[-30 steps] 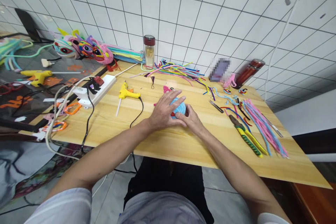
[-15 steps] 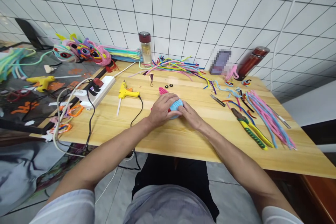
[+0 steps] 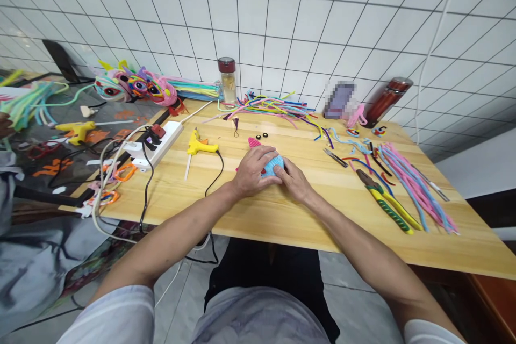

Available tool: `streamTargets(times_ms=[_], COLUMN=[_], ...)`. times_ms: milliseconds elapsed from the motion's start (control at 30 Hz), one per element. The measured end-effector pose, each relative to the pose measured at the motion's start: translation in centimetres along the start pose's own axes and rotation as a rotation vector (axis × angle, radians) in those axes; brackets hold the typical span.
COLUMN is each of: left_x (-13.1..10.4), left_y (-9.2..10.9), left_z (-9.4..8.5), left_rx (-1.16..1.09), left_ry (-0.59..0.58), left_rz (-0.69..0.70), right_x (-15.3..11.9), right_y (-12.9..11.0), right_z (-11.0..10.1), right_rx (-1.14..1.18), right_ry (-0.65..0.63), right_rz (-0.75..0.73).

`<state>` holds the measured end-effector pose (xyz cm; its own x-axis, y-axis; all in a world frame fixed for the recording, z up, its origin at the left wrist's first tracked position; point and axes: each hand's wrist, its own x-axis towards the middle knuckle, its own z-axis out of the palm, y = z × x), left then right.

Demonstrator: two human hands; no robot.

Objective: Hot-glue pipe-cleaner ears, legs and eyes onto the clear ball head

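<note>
While the left hand [image 3: 253, 171] and right hand [image 3: 296, 180] grasp a rounded, light-blue textured piece [image 3: 274, 164] near the middle of the pale wooden counter [image 3: 258, 217], two small black discs [image 3: 265, 135] lie beyond it, a yellow plastic glue gun [image 3: 201, 147] left.

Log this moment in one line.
left hand: holds blue piece | right hand: holds same piece | on table: glue gun, pliers

From far away, I am watching the left hand [image 3: 252, 173] and right hand [image 3: 296, 180] holding a round blue thing [image 3: 274, 162]. Some pink stuff [image 3: 253, 142] is poking out past the left hand. Two little black dots [image 3: 265, 135] are sitting just beyond the grip. A yellow glue gun [image 3: 202, 147] is lying left of it, and pliers [image 3: 375, 192] are lying right.
</note>
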<state>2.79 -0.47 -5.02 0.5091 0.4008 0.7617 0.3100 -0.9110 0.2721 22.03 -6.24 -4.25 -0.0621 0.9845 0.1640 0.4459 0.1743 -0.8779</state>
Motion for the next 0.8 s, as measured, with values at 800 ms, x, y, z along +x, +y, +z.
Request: streamTargets(times_ms=[800], left_x=[0.4], left_y=[-0.3], left_z=[0.5], left_rx=[-0.069], left_ry=[-0.024], left_rz=[-0.012], right_x=[0.4], right_y=[-0.9], right_z=[-1.1], right_rx=[-0.005], right_ry=[-0.124], right_rz=[0.083])
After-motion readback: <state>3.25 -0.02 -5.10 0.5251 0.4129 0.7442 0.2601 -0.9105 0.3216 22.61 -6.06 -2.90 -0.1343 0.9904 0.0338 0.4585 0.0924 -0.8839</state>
